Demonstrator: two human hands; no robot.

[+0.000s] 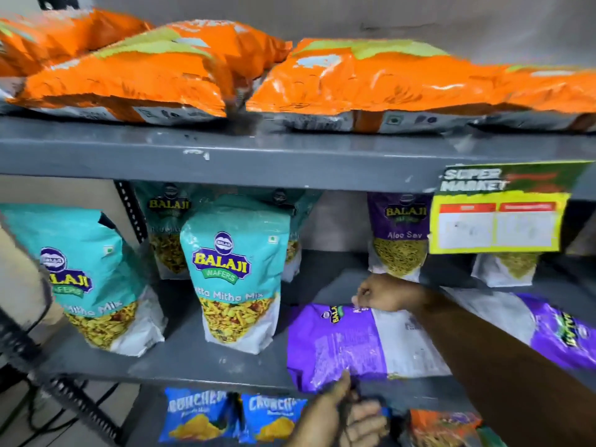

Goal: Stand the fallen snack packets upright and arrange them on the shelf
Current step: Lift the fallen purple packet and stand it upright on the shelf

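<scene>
The right hand [388, 293] reaches forward on an outstretched forearm, fingers curled in a pinching grip. The left hand [338, 417] sits low, thumb raised, fingers loosely bent.

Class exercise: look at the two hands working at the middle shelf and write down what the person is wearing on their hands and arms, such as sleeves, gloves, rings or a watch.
Both hands are bare, with no gloves. The right hand leads into a long forearm with no sleeve, watch or bracelet visible along it. The left hand shows no ring on the fingers in view; its wrist is cut off by the frame edge, so anything worn there cannot be seen.
</scene>
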